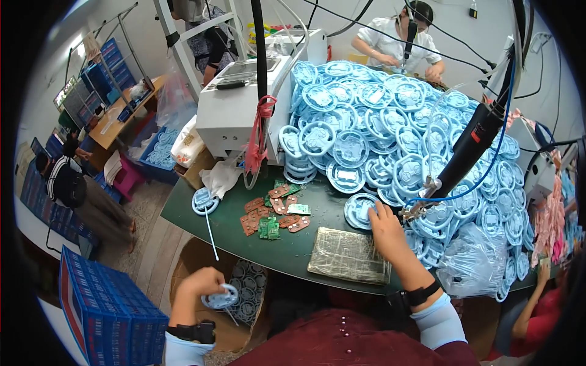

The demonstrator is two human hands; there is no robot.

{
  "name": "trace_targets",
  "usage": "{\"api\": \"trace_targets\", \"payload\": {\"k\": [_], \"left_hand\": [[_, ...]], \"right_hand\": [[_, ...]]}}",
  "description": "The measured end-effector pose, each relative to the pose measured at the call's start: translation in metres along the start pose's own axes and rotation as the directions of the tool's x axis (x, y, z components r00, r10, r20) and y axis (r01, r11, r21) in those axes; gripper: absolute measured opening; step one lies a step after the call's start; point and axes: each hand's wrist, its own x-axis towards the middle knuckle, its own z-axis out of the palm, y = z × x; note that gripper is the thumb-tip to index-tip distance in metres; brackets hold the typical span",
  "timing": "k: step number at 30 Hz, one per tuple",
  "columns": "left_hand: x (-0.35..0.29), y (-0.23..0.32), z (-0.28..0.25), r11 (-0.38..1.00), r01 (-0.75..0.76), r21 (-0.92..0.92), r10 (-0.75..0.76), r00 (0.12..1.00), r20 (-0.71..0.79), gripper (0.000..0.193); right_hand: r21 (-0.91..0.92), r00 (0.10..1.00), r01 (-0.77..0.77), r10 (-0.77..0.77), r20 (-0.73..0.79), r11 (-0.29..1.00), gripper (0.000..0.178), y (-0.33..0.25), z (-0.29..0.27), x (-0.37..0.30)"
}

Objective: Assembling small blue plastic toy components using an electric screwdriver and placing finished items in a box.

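Observation:
My left hand [198,285] is closed on the edge of a light blue round plastic part [224,297], above a cardboard box [186,268] with several similar parts inside. A thin pale strip hangs below that part. Over the green table, my right hand [389,233] reaches forward with its fingers on the right edge of another light blue round plastic part [357,211], which lies flat in front of the large heap [372,122]. Below it, near my right wrist, lies a flat block wrapped in yellowish tape [348,256].
Brown and green circuit boards [278,210] lie mid-table. Left of them, a round blue part [204,200] has a pale strip over the table edge. A black electric screwdriver [470,149] hangs at right, above a clear plastic bag [473,259]. Blue crates [110,311] stand lower left.

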Motion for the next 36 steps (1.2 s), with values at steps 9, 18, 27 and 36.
{"api": "trace_targets", "payload": {"k": [9, 18, 27, 36], "left_hand": [[0.034, -0.084, 0.192, 0.783, 0.580, 0.227, -0.530, 0.812, -0.246, 0.027], [0.068, 0.140, 0.028, 0.899, -0.438, 0.017, 0.237, 0.452, -0.860, 0.019], [0.140, 0.130, -0.009, 0.983, -0.182, 0.020, 0.114, 0.522, -0.845, 0.040], [0.138, 0.128, -0.033, 0.998, -0.047, 0.051, 0.069, 0.614, -0.787, 0.040]], "right_hand": [[0.317, 0.942, -0.317, 0.335, -0.002, 0.894, 0.015, 0.002, 0.021, 0.017], [0.202, 0.957, -0.232, 0.260, -0.126, 0.951, 0.017, -0.012, 0.014, 0.013], [0.435, 0.916, -0.311, 0.389, -0.101, 0.845, 0.058, -0.021, -0.033, -0.051], [0.041, 0.915, -0.403, 0.401, 0.038, 0.914, 0.053, 0.003, -0.080, -0.100]]}}
